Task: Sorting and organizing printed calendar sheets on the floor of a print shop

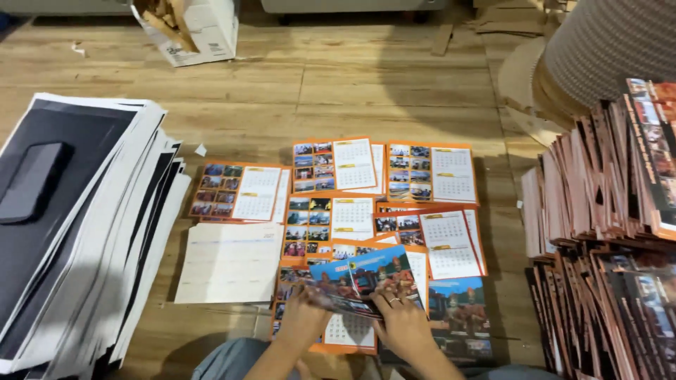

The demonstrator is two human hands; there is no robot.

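Calendar sheet (366,278), glossy cover with blue and red picture, lifted at a tilt over the front of the spread, low centre, clasped by my left fingers (304,315) at its near left edge and my right fingers (398,318) at its near right edge; ring on the right hand.

Floor (338,91): pale wooden boards, bare and roomy beyond the spread, up to a white cardboard box (193,28) at the far edge.

Black-and-white sheet stack (77,232): tall, fanned, fills the left side; its ragged right edge lies near the blank sheet. A dark flat object (32,179) rests on top.

Brown-edged stacks (605,232): staggered piles along the right, just beside the spread's right edge.

Orange-bordered calendar pages (384,172): laid in overlapping rows, centre.

Blank pale sheet (229,264): flat, touching the spread's left edge.

Dark picture sheet (458,309): flat, just right of my right hand.
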